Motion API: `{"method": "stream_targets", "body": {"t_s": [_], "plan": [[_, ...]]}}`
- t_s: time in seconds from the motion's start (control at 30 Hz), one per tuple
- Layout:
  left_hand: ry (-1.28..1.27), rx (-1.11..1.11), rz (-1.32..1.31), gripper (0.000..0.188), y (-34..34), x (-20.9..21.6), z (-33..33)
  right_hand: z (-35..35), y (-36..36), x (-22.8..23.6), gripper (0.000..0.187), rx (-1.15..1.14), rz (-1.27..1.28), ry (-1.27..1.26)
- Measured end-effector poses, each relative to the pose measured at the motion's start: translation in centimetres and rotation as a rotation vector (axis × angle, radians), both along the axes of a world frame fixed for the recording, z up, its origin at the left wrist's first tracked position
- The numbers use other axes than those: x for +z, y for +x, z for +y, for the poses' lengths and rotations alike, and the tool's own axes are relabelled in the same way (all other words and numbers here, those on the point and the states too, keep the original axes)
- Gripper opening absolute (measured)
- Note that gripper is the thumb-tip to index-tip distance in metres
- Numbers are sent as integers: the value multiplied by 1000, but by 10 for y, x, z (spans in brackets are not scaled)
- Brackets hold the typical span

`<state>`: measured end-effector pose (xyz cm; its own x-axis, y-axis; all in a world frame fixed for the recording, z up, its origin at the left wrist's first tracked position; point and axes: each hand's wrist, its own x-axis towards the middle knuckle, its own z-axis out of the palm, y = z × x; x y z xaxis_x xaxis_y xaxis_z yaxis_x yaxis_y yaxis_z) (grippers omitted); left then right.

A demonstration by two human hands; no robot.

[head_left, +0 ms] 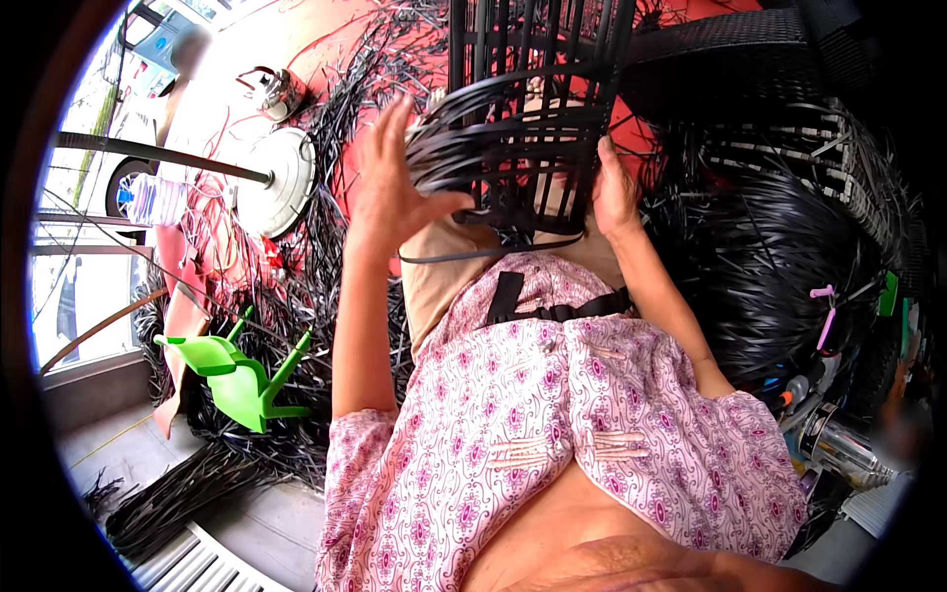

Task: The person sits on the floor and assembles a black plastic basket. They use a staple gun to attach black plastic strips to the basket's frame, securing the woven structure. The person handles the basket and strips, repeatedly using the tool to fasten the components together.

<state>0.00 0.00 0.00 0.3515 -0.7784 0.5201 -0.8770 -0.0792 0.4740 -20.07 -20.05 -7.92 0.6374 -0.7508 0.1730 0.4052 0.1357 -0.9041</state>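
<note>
A black frame of woven plastic strips (538, 118) stands over my lap, upright bars crossed by strips. From its left side bulges a bundle of bent black strips (449, 138). My left hand (387, 187) is beside that bundle, fingers spread upward and thumb pointing at the frame; it grips nothing that I can see. My right hand (616, 189) holds the frame's right edge, thumb in front, the other fingers partly hidden. One loose strip (493, 254) curves out below the frame toward my left wrist.
Heaps of black strips (809, 247) lie at right and across the red floor at left. At left are a metal kettle (274, 94), a round white stand base (278, 183) with a pole and a green plastic chair (237, 380). A clear jar (838, 444) lies at lower right.
</note>
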Motion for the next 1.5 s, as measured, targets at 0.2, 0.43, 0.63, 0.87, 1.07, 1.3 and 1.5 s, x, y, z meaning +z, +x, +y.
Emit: {"method": "stream_targets", "body": {"t_s": [0.2,0.43,0.63,0.87,1.07,1.3,1.5], "plan": [[172,11,83,115,28,-58,-30,-3,-2,-3,42,48,37,146],[10,-364,1018,55,61,-70,-82,-21,-4,3,50,87,116,191],[-26,-290,534,37,39,-25,-75,-20,-9,51,46,71,94,265],[-47,-256,556,23,6,-11,-71,-12,-28,66,45,25,72,278],[-120,-105,551,18,-16,-11,-88,-26,-35,66,42,-35,99,320],[-134,114,266,23,-27,-3,-124,-70,-43,54,57,77,-93,302],[-124,67,271,25,-44,-3,-132,-77,-69,38,62,118,-154,357]]}}
